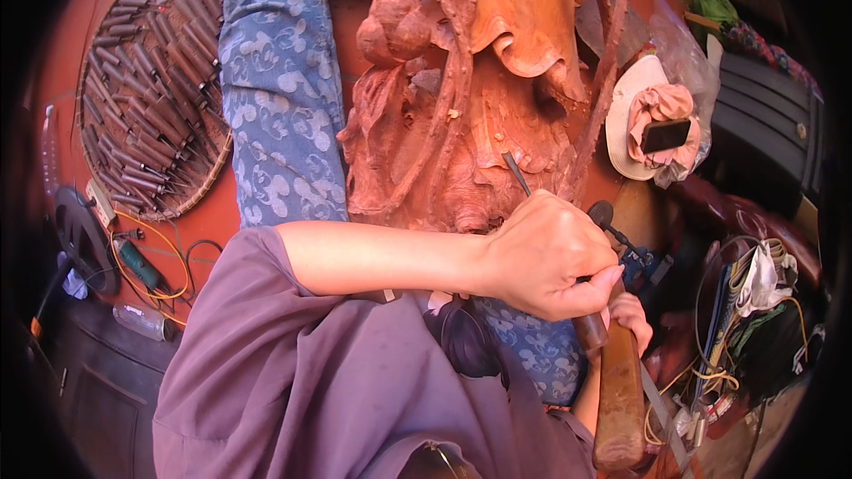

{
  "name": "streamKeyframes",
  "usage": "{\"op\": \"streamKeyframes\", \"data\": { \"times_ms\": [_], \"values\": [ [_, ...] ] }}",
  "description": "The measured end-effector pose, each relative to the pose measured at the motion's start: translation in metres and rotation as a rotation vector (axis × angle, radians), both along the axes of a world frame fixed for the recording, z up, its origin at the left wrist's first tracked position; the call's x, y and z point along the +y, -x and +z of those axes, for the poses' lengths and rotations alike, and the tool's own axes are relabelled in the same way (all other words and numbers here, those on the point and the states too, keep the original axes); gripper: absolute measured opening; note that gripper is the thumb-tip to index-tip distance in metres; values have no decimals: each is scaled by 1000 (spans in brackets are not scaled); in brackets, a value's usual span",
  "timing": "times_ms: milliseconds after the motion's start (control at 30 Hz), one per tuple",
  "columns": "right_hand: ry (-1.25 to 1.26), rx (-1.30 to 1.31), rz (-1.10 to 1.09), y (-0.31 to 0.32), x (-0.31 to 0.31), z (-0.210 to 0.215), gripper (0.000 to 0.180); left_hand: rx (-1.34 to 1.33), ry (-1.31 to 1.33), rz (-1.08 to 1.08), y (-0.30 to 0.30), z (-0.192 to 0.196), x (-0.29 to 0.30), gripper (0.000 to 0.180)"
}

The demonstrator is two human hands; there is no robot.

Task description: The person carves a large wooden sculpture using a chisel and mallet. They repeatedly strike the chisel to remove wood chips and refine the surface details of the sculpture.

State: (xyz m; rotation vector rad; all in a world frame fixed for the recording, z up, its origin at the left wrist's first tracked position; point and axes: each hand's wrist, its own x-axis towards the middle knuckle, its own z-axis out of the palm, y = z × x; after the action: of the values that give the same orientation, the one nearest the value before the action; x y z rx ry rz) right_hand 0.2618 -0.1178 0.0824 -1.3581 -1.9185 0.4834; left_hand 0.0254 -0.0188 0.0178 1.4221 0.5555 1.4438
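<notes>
My left hand [555, 253] reaches across my body, its fingers closed round a carving chisel [517, 173]. The chisel's metal blade points up and left onto the reddish carved wood sculpture [524, 124]; its wooden handle [589, 332] sticks out below the fist. Just beyond that handle end, my right hand [632, 318] is wrapped round a wooden mallet [620, 404], partly hidden behind it. The mallet's thick brown body hangs down toward the lower edge, close to the chisel handle. Whether mallet and chisel touch, I cannot tell.
A round woven tray [224, 155] at left carries many wooden-handled chisels. Near it lie a green power tool [137, 263] and a yellow cord [182, 288]. A hat [625, 124] with a phone [666, 135] on it sits at right, above tangled cords and cloths [763, 279].
</notes>
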Motion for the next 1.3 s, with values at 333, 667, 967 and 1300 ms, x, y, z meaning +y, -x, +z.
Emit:
{"op": "streamKeyframes", "data": {
  "times_ms": [333,667,967,1300],
  "values": [
    [-29,-334,32,-7,0,2,35,5,-34,15,-3,-5,-3,21],
    [42,-623,-50,-2,-2,8,25,94,-55,44,-2,-11,-3,21],
    [92,-651,-30,-8,-9,12,25,118,-65,15,-1,-12,0,22],
    [-18,-381,53,-2,5,-1,25,195,-77,1,1,-12,3,23]
  ]
}}
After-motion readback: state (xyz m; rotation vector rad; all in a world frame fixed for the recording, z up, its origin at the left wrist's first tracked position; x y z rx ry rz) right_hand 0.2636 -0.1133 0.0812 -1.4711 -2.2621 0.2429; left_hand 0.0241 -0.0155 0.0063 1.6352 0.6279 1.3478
